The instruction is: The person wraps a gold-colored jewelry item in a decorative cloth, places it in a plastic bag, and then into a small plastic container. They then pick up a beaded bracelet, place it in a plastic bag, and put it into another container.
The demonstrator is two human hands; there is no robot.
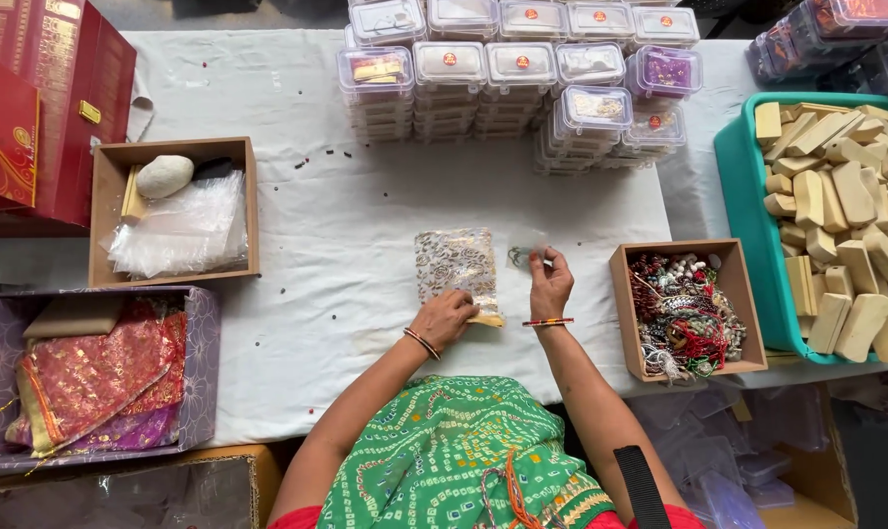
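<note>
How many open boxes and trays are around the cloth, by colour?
Brown wooden boxes: 2, one left, one right
Purple box: 1
Teal tray: 1
Total: 4

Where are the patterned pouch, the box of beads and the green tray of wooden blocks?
patterned pouch (pixel 454 263), head view, middle of its printed face.
box of beads (pixel 747 313), head view, its right wooden wall.
green tray (pixel 747 211), head view, its left rim.
</note>
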